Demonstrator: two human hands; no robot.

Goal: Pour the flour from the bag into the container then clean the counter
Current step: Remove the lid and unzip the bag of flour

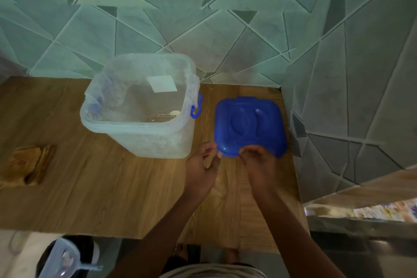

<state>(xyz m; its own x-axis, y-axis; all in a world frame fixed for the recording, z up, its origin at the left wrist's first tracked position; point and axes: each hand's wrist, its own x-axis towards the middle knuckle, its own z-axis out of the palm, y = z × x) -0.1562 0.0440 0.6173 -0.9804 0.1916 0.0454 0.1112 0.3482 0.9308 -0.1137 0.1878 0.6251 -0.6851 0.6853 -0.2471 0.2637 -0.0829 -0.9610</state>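
lid [250, 124] near edge: hidden by fingers [255, 153] | brown object [24, 165] left: blurred, unidentifiable

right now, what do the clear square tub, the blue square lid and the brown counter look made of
Clear square tub: likely plastic, cloudy and see-through. Blue square lid: glossy moulded plastic, with soft highlights. Brown counter: matte wood grain; solid wood or laminate, cannot tell.

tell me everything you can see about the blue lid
The blue lid is a rounded square of opaque, glossy plastic with two oval hollows moulded in its top and a small tab on the far edge. It lies on the wooden counter, right of the clear container and apart from it. The left hand and right hand pinch its near edge.
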